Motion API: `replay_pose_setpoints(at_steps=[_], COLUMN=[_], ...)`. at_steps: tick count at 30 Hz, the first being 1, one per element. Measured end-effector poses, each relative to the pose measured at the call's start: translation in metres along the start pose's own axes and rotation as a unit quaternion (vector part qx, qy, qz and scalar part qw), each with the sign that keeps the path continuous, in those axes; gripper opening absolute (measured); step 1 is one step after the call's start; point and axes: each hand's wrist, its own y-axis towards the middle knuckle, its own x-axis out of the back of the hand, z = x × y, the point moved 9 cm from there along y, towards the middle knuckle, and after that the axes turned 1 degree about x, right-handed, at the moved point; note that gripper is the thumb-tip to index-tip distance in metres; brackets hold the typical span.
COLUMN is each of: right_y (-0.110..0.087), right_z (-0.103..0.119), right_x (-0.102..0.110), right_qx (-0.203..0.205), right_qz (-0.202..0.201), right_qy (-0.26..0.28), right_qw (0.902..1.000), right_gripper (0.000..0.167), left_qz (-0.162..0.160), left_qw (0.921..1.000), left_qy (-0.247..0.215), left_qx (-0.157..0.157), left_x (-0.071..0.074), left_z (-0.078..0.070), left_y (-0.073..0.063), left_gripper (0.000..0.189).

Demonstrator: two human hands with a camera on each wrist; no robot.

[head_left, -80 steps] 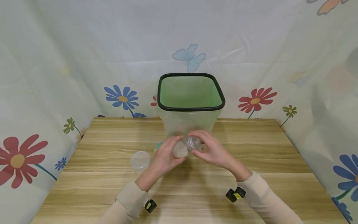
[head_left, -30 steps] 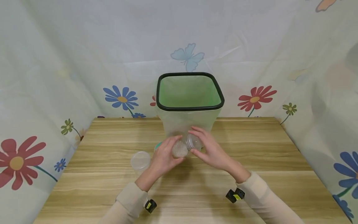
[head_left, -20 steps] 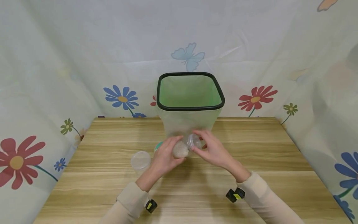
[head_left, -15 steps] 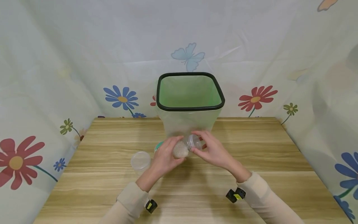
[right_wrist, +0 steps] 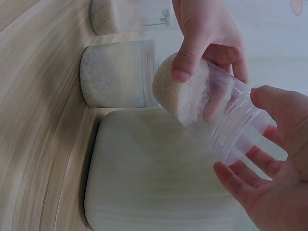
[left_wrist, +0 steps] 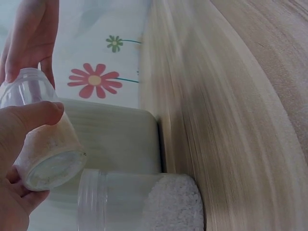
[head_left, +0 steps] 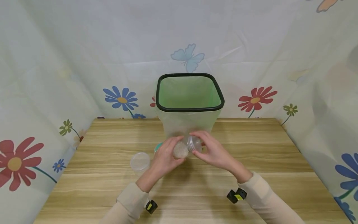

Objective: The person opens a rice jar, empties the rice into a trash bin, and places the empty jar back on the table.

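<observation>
My left hand [head_left: 165, 158] grips a clear plastic jar [head_left: 180, 150] around its lower part, keeping it tilted above the table in front of the bin. White grains, like rice or coarse salt, lie in its bottom in the right wrist view. At the jar's upper end is a clear ribbed lid [right_wrist: 233, 125]. My right hand [head_left: 215, 152] has its thumb and fingers curled around that lid. In the left wrist view, the left thumb crosses the jar's side, and the right hand is partly cut off by the frame.
A pale green bin [head_left: 187, 119] with a black rim stands at the table's back. Another clear jar [head_left: 140, 162] stands left of my left hand. Behind that hand, a teal-topped item [head_left: 158, 146] is mostly hidden. A grain-filled jar [right_wrist: 108, 79] stands near the bin.
My right fingers spread wider about one second ago, shifted around the lid and now close on it again. My left hand and the jar stay nearly in place.
</observation>
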Motion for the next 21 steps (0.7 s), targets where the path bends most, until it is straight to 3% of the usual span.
replay_pose_setpoints(at_steps=[21], right_y=[-0.0022], right_z=[0.0029], right_x=[-0.0074], right_qx=[0.03], right_qz=[0.01], right_qy=[0.002], right_qw=[0.9995], right_gripper=[0.058], left_qz=[0.001], left_qw=[0.9999], left_qy=[0.012], left_qx=[0.01], left_x=[0.0003], left_z=[0.0022], left_y=[-0.0035], left_gripper=[0.077])
